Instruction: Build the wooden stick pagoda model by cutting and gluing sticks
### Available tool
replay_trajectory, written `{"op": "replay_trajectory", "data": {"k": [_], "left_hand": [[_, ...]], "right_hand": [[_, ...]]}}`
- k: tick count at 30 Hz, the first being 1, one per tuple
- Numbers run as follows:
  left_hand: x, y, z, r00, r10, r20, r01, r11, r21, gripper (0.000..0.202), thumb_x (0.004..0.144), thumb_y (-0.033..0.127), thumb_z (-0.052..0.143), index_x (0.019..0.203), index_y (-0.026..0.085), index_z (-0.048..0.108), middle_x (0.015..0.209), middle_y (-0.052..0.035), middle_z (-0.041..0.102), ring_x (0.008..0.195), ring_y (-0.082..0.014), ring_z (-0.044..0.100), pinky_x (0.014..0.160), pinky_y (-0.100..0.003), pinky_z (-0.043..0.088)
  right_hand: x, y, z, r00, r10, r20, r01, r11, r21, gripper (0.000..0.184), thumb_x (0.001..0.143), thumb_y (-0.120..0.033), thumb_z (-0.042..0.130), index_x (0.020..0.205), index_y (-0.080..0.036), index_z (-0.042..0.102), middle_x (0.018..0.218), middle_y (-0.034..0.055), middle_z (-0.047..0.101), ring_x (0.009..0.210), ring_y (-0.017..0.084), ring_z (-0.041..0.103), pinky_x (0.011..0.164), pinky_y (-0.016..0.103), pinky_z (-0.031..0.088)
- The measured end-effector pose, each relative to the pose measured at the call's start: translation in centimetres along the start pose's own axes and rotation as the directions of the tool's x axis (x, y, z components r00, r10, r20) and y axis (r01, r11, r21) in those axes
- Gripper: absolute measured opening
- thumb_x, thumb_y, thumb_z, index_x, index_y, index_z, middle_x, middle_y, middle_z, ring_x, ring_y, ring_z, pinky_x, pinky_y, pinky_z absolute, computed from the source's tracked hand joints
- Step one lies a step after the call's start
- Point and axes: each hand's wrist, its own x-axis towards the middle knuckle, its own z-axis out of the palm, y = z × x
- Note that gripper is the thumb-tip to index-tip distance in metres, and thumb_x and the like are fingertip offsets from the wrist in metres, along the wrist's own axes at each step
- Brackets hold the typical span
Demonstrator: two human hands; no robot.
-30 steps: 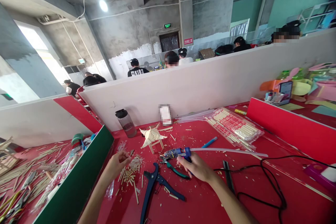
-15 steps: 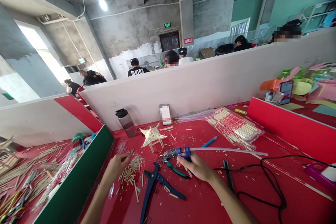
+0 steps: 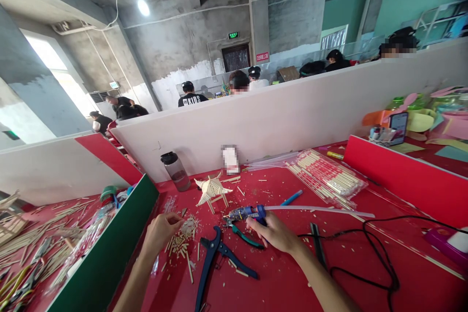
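Just below and right of the frame's centre, the right hand [image 3: 277, 235] is wrapped around the glue gun [image 3: 244, 213]; best to keep it steady, pointed clear of the left hand [image 3: 162, 232]. That hand curls beside the cut stick pieces [image 3: 179, 245], lower left of centre; whether it pinches one, I cannot tell.

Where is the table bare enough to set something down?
Nearly bare: between the blue pipe cutter and right forearm; lower right, beyond the black cable. Crowded: around the left hand, stick offcuts, glue gun and green-handled pliers.
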Motion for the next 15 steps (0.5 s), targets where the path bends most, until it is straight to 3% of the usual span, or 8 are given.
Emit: {"op": "replay_trajectory", "data": {"k": [7, 15], "left_hand": [[0.1, -0.2, 0.3, 1.0, 0.009, 0.016, -0.01, 0.996, 0.084, 0.033, 0.091, 0.038, 0.051, 0.097, 0.022, 0.079, 0.094, -0.0077, 0.079, 0.093, -0.0265, 0.072, 0.066, -0.024, 0.038], [0.1, -1.2, 0.6, 0.998, 0.018, 0.063, -0.025, 0.994, 0.106, 0.032, 0.086, 0.027, 0.055, 0.109, 0.025, 0.076, 0.101, -0.0072, 0.08, 0.1, -0.0262, 0.072, 0.069, -0.025, 0.041]], "right_hand": [[0.0, -0.1, -0.1, 1.0, 0.003, 0.001, -0.003, 1.0, -0.015, 0.045, 0.094, -0.062, 0.047, 0.084, -0.02, 0.061, 0.054, -0.0062, 0.05, 0.044, 0.012, 0.051, 0.046, 0.022, 0.04], [-0.1, -0.2, -0.1, 1.0, 0.004, -0.003, -0.004, 0.999, -0.045, 0.043, 0.095, -0.059, 0.047, 0.084, -0.02, 0.061, 0.055, -0.0061, 0.051, 0.044, 0.011, 0.051, 0.047, 0.022, 0.04]]}}
